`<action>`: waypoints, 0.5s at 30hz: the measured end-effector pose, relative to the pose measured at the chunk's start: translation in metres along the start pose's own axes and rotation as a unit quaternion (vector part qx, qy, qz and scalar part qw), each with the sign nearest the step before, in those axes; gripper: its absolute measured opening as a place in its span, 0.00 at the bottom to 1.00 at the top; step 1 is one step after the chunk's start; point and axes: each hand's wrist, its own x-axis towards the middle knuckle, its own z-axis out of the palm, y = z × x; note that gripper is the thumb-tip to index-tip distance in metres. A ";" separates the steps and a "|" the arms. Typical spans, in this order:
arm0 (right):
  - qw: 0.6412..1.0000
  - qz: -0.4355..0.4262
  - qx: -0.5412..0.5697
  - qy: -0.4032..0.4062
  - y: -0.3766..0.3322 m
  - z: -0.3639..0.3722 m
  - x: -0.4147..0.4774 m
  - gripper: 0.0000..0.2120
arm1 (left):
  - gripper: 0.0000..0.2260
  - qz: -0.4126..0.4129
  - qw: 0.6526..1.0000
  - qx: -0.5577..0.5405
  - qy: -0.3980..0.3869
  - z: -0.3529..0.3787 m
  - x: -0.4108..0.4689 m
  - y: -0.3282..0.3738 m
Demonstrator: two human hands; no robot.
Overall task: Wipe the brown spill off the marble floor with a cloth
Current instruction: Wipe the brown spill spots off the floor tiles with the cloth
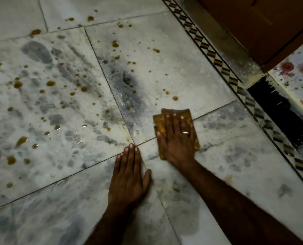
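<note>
The cloth [159, 123] is mustard-yellow, perhaps with a darker woven figure. Around the cloth, the marble floor [226, 156] is off-white, veined and smudged grey-blue. Left of the cloth, the brown spill [17, 84] shows as amber drops. Right of the cloth runs a black-and-cream diamond border strip [223, 68], then red-brown wood [253, 23] and white fabric [299, 73] with red flowers.

marble floor [182, 59] | brown spill [50, 83] drops scattered left and centre | cloth [159, 122] folded flat by tile joint

folded mustard cloth [175, 111] lies flat on the grey-veined marble floor [235, 147], brown spill [50, 83] scattered in drops across tiles to its left
</note>
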 end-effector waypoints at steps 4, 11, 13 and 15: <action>0.994 -0.108 0.011 0.000 -0.015 0.001 -0.008 0.30 | 0.32 -0.006 1.000 0.007 0.001 0.001 -0.001 -0.004; 0.981 -0.194 -0.017 0.003 0.058 -0.009 -0.070 0.30 | 0.33 -0.043 0.999 0.000 -0.016 -0.003 0.000 -0.003; 0.992 -0.120 -0.026 0.007 0.069 -0.006 -0.050 0.29 | 0.33 -0.061 0.998 0.000 -0.019 -0.004 0.000 -0.001; 0.998 -0.060 -0.027 0.012 0.064 -0.003 -0.021 0.29 | 0.34 -0.077 0.997 -0.001 -0.019 -0.006 0.001 0.000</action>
